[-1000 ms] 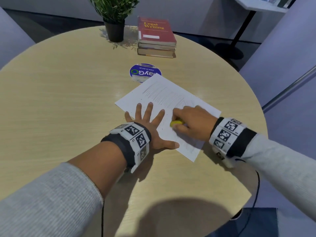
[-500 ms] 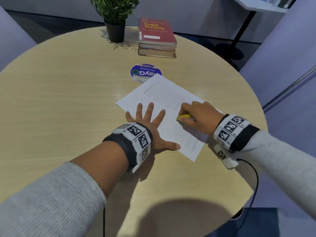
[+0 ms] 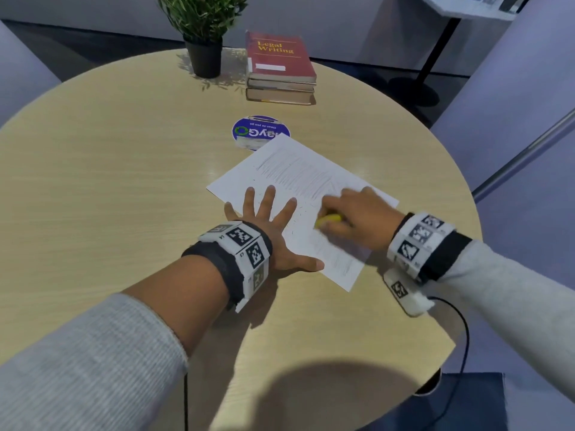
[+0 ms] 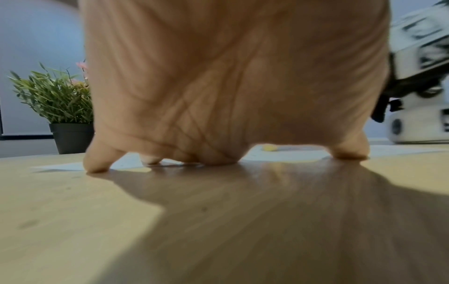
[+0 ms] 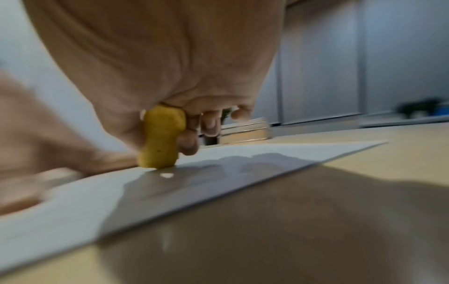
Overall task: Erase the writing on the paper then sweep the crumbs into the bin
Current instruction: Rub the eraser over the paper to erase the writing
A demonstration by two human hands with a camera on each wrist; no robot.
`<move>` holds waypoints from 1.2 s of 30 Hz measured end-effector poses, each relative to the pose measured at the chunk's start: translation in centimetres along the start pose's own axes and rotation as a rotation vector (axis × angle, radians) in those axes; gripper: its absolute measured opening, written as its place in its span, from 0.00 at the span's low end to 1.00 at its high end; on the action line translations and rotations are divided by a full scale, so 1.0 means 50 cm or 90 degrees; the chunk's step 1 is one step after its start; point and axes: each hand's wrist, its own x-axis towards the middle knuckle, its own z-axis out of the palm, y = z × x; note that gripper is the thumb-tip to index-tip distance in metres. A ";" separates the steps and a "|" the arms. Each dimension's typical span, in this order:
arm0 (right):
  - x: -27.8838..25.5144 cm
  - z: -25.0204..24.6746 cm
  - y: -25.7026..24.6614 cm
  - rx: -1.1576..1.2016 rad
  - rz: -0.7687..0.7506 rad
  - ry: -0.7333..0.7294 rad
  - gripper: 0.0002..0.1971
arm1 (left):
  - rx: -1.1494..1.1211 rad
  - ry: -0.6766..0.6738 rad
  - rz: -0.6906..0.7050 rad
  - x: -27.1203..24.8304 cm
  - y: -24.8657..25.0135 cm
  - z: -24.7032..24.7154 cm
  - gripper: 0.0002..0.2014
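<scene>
A white sheet of paper (image 3: pixel 298 178) with pencil lines lies at an angle on the round wooden table (image 3: pixel 109 188). My left hand (image 3: pixel 264 231) lies flat on the sheet's near left part, fingers spread and straight. My right hand (image 3: pixel 351 216) grips a yellow eraser (image 3: pixel 328 219), whose lower end touches the paper (image 5: pixel 243 159) in the right wrist view, where the eraser (image 5: pixel 160 142) stands upright between thumb and fingers. Small dark crumbs (image 3: pixel 300 213) dot the sheet between the hands. From the left wrist view the eraser (image 4: pixel 269 147) shows beyond my palm (image 4: pixel 230 76).
A potted green plant (image 3: pixel 203 29) and a stack of books (image 3: pixel 280 70) with a red one on top stand at the table's far side. A round blue sticker (image 3: pixel 258 132) lies just beyond the paper. A dark blue bin (image 3: pixel 451 402) sits on the floor at the lower right.
My right hand slid the eraser away to the right half a second ago and has now come back left and nearer. The left hand has stayed flat on the paper.
</scene>
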 end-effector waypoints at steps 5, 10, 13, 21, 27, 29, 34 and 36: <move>-0.017 0.026 -0.023 0.036 -0.055 -0.029 0.10 | 0.005 -0.003 0.003 0.000 0.000 -0.003 0.64; 0.014 -0.001 0.018 -0.029 0.051 0.011 0.11 | 0.004 -0.008 -0.002 -0.001 0.001 -0.004 0.64; 0.016 0.029 -0.026 -0.013 -0.078 -0.007 0.12 | 0.006 -0.005 0.004 0.000 0.001 -0.003 0.64; 0.026 0.023 -0.043 -0.039 -0.091 -0.001 0.11 | 0.002 0.000 0.008 -0.001 -0.001 -0.003 0.64; 0.038 0.005 -0.015 -0.053 -0.007 0.025 0.11 | -0.004 0.004 0.004 -0.003 0.001 -0.001 0.64; 0.017 0.026 -0.040 -0.009 -0.091 0.000 0.12 | 0.000 0.002 0.007 -0.002 0.000 -0.003 0.64; 0.008 0.002 0.015 -0.062 0.041 0.017 0.12 | -0.001 0.006 0.000 -0.004 0.002 -0.001 0.64; -0.011 0.024 0.002 -0.030 -0.048 0.006 0.12 | 0.002 0.004 0.000 -0.003 0.001 -0.002 0.64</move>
